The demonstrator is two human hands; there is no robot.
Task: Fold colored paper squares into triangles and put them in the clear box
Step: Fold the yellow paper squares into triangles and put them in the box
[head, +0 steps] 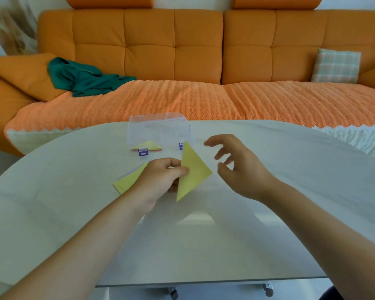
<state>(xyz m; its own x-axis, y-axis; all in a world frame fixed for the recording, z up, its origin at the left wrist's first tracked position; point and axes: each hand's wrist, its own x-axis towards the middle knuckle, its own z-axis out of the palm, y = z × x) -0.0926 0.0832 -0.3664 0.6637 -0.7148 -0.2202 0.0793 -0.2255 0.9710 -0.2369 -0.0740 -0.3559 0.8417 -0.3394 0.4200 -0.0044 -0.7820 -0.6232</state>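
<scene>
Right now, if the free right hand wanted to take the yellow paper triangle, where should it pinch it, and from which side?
Probably pinch the free corner pointing right on the yellow paper triangle, coming from the right. The left hand has its grip on the left edge, and the right hand is open beside that corner.

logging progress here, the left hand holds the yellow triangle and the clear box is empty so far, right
Not quite. The clear box is not empty: the head view shows folded paper already lying inside it. The rest stands: the left hand holds the yellow triangle.
</scene>
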